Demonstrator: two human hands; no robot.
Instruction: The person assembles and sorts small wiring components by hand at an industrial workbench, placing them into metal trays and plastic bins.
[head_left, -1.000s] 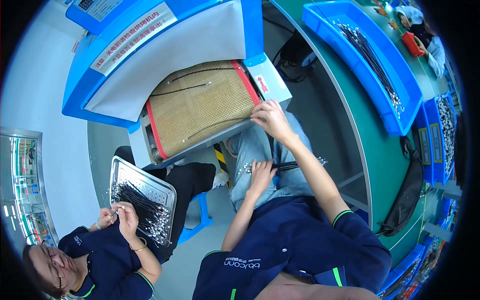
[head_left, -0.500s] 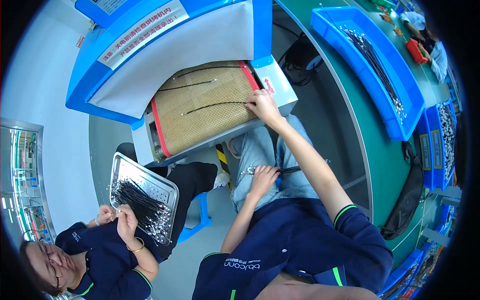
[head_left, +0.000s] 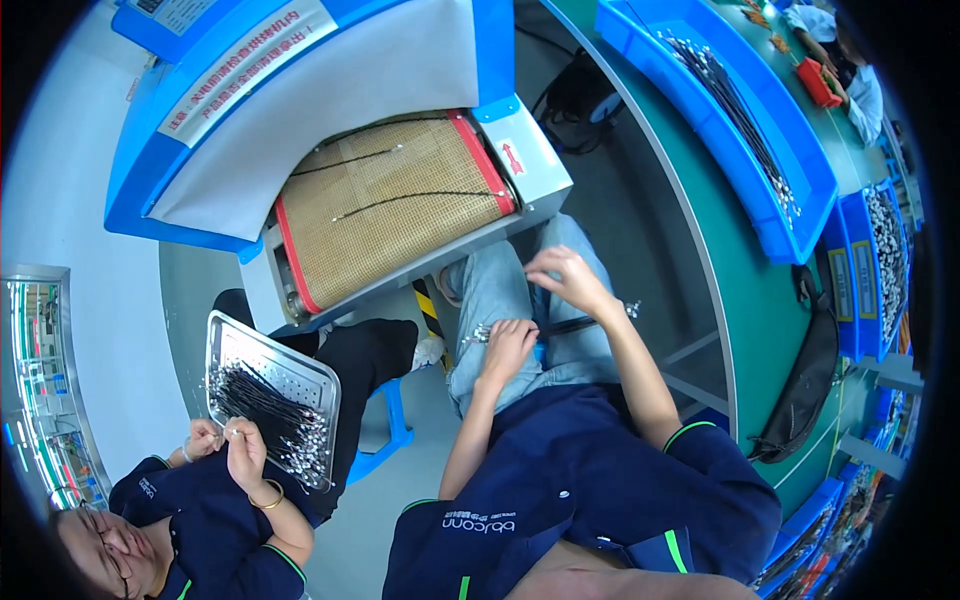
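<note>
Your right hand (head_left: 566, 276) has come back from the mesh conveyor belt (head_left: 395, 205) to your lap, fingers loosely curled, pinching one cable. Your left hand (head_left: 507, 345) is closed around the black cable bundle (head_left: 560, 325) on your near thigh.

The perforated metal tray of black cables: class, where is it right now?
In the head view the perforated metal tray sits lower left, on a co-worker's lap, just below the mesh conveyor belt.

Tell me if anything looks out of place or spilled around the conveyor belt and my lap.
Nothing stands out. Two cables lie flat on the mesh belt, the left hand holds a bundle on the lap, and the right hand hovers above.
</note>
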